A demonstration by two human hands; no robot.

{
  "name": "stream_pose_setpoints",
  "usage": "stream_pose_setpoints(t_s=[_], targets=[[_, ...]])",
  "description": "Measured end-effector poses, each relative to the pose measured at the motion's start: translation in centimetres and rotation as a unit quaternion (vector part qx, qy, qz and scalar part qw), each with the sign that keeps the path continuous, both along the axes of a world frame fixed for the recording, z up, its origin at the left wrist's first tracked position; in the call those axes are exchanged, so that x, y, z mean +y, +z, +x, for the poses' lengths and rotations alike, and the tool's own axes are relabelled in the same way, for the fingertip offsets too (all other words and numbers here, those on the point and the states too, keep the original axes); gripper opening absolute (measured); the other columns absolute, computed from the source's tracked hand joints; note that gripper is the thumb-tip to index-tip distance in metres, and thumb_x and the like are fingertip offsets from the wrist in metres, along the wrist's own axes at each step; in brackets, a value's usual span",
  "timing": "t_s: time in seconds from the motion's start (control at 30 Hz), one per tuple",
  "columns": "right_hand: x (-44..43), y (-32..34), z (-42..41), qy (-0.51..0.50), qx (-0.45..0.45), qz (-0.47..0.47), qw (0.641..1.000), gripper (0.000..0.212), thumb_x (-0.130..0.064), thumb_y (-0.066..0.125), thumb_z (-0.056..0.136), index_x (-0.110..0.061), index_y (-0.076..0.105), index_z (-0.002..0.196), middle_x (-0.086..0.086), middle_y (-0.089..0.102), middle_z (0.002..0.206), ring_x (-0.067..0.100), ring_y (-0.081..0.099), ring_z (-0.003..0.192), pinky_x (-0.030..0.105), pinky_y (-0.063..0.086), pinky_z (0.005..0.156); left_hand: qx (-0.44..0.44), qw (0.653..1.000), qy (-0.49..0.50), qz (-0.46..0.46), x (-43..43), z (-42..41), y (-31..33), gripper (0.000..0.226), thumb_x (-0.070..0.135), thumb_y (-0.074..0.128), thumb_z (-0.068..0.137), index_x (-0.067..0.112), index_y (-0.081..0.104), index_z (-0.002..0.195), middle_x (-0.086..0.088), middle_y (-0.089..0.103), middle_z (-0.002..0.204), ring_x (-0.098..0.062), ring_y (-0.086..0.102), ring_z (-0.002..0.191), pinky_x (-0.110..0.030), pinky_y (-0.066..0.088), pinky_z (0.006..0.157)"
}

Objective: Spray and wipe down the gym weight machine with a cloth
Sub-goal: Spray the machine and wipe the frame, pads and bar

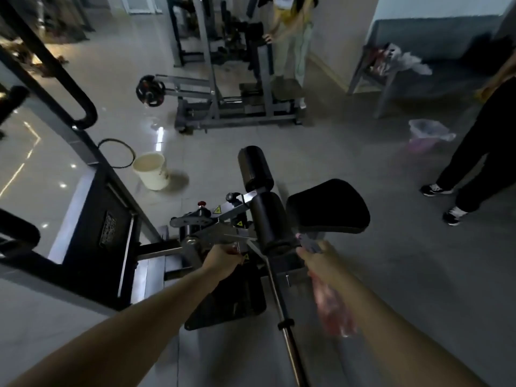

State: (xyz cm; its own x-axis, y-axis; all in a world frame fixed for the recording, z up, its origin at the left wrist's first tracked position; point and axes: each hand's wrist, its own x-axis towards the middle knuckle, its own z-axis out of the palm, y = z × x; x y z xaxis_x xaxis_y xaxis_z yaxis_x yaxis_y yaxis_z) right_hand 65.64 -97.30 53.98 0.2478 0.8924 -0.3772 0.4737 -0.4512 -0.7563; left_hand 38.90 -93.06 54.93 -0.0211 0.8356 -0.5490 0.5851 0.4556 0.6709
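Gripping a spray bottle (332, 308), right hand (317, 261): bottle motion-blurred, pink translucent body, grey trigger head just beside the black cylindrical roller pad (272, 222) of the weight machine (195, 222). Left hand (223, 258): fingers curled round a reddish cloth (234, 249), mostly hidden, against the machine's steel arm. Chrome bar (287, 328) cut off below.

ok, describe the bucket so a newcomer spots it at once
From the nearest black weight machine, look to the tiled floor beyond its left side. The bucket stands beside a black hoop: cream and unlined, unlike the bag-lined pink bin.
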Motion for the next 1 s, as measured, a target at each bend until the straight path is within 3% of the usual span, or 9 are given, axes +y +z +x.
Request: stream_pose_setpoints(t_s=[0.07,0.17,0.3,0.43,0.53,0.63,0.73,0.87,1.0], targets=[[1.6,1.2,0.4,0.045,-0.018,-0.018,0.999,0.045,-0.065,0.061,0.075,-0.035,0.067,0.108,0.001,0.068,0.085,0.026,0.070,0.078,0.048,0.061,0.075,-0.008,1.000,0.016,-0.002,0.0,1.7,-0.6,0.006,0.019,0.077,0.088,0.014,0.078,0.085,-0.005,0.074,0.080,-0.016,0.066,0.070,-0.026,0.049,0.066],[3.7,1.7,0.9,0.119,-0.066,-0.026,0.990,0.033,-0.049,0.061,0.094,-0.031,0.067,0.120,-0.004,0.065,0.091,0.014,0.063,0.077,0.032,0.055,0.073,-0.019,0.998,0.054,-0.022,0.4,3.4,-1.7,0.015,0.026,0.080,0.086,0.012,0.077,0.081,-0.006,0.073,0.074,-0.016,0.067,0.064,-0.028,0.050,0.063],[5.5,1.4,1.1,0.107,-0.118,-0.028,0.987,0.030,-0.046,0.057,0.097,-0.019,0.068,0.101,-0.006,0.060,0.074,0.017,0.060,0.074,0.031,0.048,0.071,-0.039,0.993,0.106,-0.041,1.9,5.1,-3.5,0.029,0.030,0.081,0.085,0.016,0.063,0.069,0.007,0.056,0.054,-0.009,0.053,0.049,-0.023,0.040,0.050],[6.8,0.5,1.6,0.093,-0.060,-0.009,0.994,0.018,-0.041,0.064,0.093,-0.024,0.070,0.091,-0.001,0.070,0.078,0.020,0.068,0.073,0.043,0.060,0.073,-0.090,0.979,0.165,-0.073,4.7,7.7,-6.4,0.027,0.039,0.084,0.081,0.014,0.075,0.086,-0.004,0.076,0.080,-0.020,0.072,0.072,-0.038,0.062,0.075],[7.1,-0.3,2.4,0.091,-0.005,-0.008,0.996,0.015,-0.035,0.068,0.091,-0.033,0.062,0.077,-0.011,0.059,0.065,0.016,0.064,0.065,0.053,0.060,0.065,-0.123,0.967,0.202,-0.098,6.0,10.2,-8.0,0.055,0.058,0.087,0.068,0.018,0.075,0.103,0.000,0.077,0.088,-0.018,0.074,0.076,-0.031,0.060,0.069],[7.4,-0.4,3.2,0.104,0.016,-0.026,0.994,0.008,-0.027,0.069,0.093,-0.023,0.065,0.087,-0.011,0.057,0.067,0.013,0.061,0.067,0.054,0.060,0.069,-0.153,0.957,0.218,-0.112,6.6,12.9,-9.3,0.081,0.067,0.089,0.054,0.020,0.066,0.116,0.002,0.074,0.099,-0.017,0.073,0.084,-0.033,0.062,0.078],[7.9,-0.8,4.0,0.127,0.014,-0.040,0.991,0.016,-0.039,0.068,0.089,-0.024,0.067,0.096,-0.008,0.061,0.072,0.015,0.064,0.071,0.056,0.059,0.073,-0.199,0.926,0.294,-0.127,7.0,14.1,-10.5,0.091,0.060,0.092,0.058,0.013,0.059,0.129,-0.003,0.070,0.107,-0.022,0.071,0.091,-0.040,0.061,0.087],[9.6,-1.3,4.8,0.161,-0.012,-0.047,0.986,0.028,-0.057,0.063,0.079,-0.031,0.064,0.089,-0.006,0.061,0.070,0.022,0.066,0.070,0.054,0.060,0.071,-0.262,0.904,0.259,-0.216,7.0,11.3,-12.1,0.094,0.071,0.089,0.054,0.015,0.066,0.125,-0.008,0.075,0.104,-0.029,0.074,0.091,-0.038,0.060,0.082],[11.3,-1.2,4.6,0.203,-0.049,-0.063,0.976,0.026,-0.043,0.065,0.092,-0.033,0.056,0.070,-0.011,0.055,0.062,0.012,0.056,0.059,0.034,0.050,0.060,-0.299,0.890,0.260,-0.227,6.7,10.3,-12.9,0.088,0.070,0.089,0.053,0.012,0.073,0.117,-0.014,0.077,0.096,-0.032,0.076,0.086,-0.041,0.060,0.080]])
